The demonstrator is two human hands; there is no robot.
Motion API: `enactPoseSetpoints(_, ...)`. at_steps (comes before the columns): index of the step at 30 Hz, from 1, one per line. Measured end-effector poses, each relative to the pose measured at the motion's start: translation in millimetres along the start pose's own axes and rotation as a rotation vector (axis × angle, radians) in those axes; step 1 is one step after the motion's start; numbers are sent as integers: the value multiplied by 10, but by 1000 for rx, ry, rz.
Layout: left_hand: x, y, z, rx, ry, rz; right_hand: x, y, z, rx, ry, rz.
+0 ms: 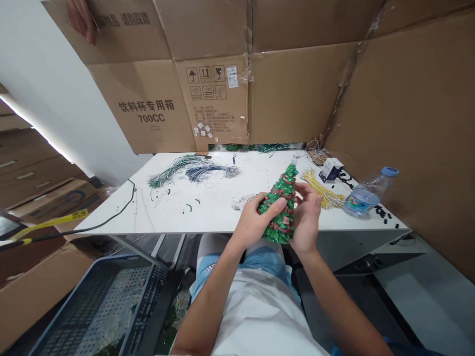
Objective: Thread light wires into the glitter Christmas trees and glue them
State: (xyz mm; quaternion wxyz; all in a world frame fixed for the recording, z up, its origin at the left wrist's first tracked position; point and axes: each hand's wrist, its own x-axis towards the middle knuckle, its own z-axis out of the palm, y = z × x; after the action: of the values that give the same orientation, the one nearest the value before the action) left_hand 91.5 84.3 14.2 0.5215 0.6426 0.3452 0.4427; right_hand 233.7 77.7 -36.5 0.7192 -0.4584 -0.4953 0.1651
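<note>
A small green Christmas tree [284, 190] with reddish garland is held up over the front edge of the white table, tilted a little to the right. My left hand [256, 217] grips it from the left, thumb across its front. At its right side my right hand [307, 215] has curled fingers against or just behind the tree; its fingertips are partly hidden there. Right of the tree lies a bundle of yellow wires [322, 190]. Behind my left hand a pale tool-like object [241, 201] lies on the table, partly covered.
Green wires [174, 170] and dark blue wires [211, 171] lie on the white table [141, 215]. A water bottle [365, 195] and a small box [331, 169] stand right. Cardboard [297, 94] walls the back. A blue crate [92, 296] sits lower left. Another person's hand [82, 20] touches the cardboard.
</note>
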Motion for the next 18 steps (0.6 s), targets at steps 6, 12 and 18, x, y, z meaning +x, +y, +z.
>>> enactPoseSetpoints(6, 89, -59, -342, -538, 139, -196, 270, 460, 13, -141, 86, 147)
enactPoseSetpoints(12, -86, 248, -839, -593, 339, -6, 187, 782, 125, -377, -192, 92)
enactPoseSetpoints(18, -157, 236, -942, -449, 476, 72, -305, 631, 478, -568, -519, 14)
